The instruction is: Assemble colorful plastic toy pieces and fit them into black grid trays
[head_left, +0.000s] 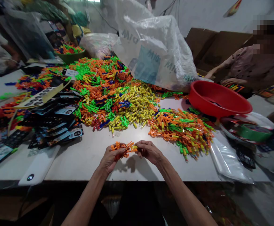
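Above the white table near its front edge, my left hand [112,157] is closed around a small bunch of orange plastic pieces [118,146]. My right hand [148,151] pinches a small yellow piece [134,147] against the right end of that bunch; its exact kind is too small to tell. Just beyond the hands lies a heap of yellow pieces with clear tips [139,102]. To the right of it is a pile of orange and green pieces joined with yellow ones [181,128]. A larger heap of loose orange, green and blue plastic pieces [97,84] spreads behind on the left.
A red basin [219,99] stands at the right, near a green tape roll [253,132] and clear plastic bags [228,161]. Stacked black printed packets [54,125] lie left. A big translucent sack [158,50] rises behind. Another person [240,67] sits at the right.
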The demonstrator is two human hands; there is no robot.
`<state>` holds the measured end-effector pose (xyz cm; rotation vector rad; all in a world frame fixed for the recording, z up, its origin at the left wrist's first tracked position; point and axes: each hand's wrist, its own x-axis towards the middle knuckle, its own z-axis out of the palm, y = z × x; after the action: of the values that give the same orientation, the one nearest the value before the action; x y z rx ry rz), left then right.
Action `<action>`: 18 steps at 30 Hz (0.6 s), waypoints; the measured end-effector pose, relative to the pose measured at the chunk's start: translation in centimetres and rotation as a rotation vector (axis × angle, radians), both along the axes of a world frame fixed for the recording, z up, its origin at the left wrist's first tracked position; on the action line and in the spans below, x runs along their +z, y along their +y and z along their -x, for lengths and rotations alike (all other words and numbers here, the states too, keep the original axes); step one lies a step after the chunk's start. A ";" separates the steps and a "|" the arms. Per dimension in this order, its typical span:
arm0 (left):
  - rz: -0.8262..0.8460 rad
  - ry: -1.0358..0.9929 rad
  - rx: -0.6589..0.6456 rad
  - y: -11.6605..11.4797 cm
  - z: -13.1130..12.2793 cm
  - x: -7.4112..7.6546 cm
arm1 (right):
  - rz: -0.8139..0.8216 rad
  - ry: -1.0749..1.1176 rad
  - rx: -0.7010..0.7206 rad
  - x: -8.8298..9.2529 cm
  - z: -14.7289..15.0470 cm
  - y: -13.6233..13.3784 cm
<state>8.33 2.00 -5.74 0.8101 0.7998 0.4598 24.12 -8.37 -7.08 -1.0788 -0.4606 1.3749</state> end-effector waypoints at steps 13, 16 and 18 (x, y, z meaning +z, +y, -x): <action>-0.137 0.104 0.002 -0.8 -1.0 -0.9 | 0.090 -0.540 -0.128 0.2 0.9 -0.2; -0.055 0.141 -0.028 0.0 -1.2 -1.0 | 0.173 -0.695 -0.145 0.7 -2.5 -1.4; 0.004 0.180 0.015 0.9 -0.8 -0.9 | 0.266 -1.011 -0.288 1.6 -5.7 -1.8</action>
<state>9.14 2.94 -6.64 0.8501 0.9738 0.4019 29.85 -10.18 -5.49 -1.9606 -0.8119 0.5593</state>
